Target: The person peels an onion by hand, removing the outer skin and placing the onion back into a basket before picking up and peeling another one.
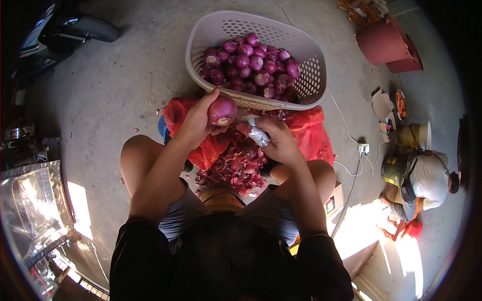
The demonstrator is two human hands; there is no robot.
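My left hand (205,113) is closed around a red onion (222,111), with its pale end towards me. Close by on the right, my right hand (277,138) grips a small tool with a silvery, wrapped handle (259,135); I cannot make out its blade or tip. Beneath both hands lies a heap of loose onion skins (236,163), spread over a red mesh sack (309,133). Just beyond the hands stands a grey plastic basket (201,32) holding many smooth, shiny purple onions (256,63).
A motorcycle wheel (93,27) is at the upper left. To the right are a red tub (380,42), an opened carton (383,105) and a power socket (363,148) with cables across the floor. Another person (427,180) bends down at the far right.
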